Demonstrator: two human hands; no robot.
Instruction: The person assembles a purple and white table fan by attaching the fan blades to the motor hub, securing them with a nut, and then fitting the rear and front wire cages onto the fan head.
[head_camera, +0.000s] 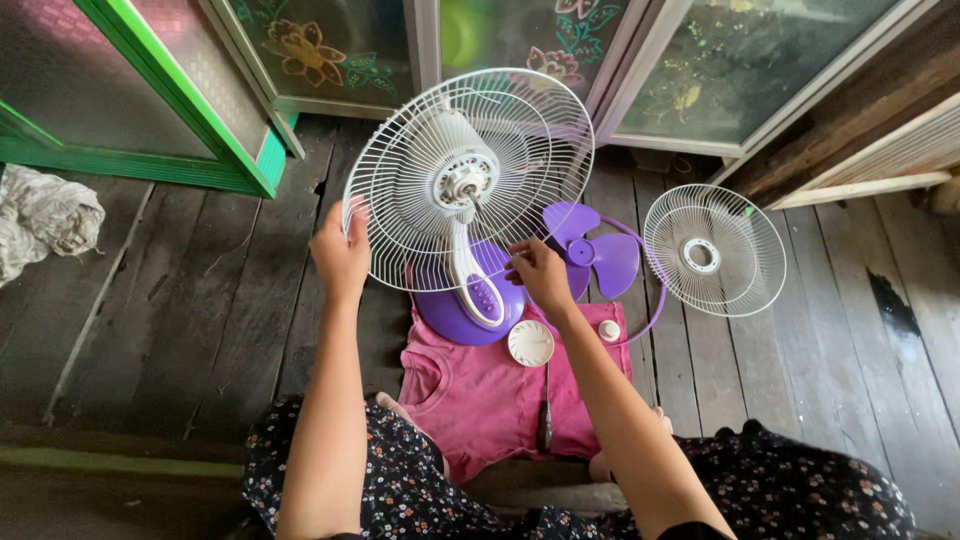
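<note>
- No true container in view; pink cloth (490, 390) spread on plank floor (200, 300), bearing purple fan base (455, 312), round white cap (530, 343), small white knob (609, 331), dark screwdriver (545, 420).
- Rear wire guard (470, 170) upright on fan, between both hands.
- Left hand (340, 255) closed on guard's left rim.
- Right hand (540, 275) pinching lower right rim.
- Purple blade (590, 252) just behind right hand; front guard (714, 250) flat, well apart.

Soft, even daylight fills the scene and is brightest far and to the right, with only faint shadows on the floor (180, 300). Focus is sharp throughout. Straight lines bow at the edges from wide-angle distortion, and the near left corner falls dim.
</note>
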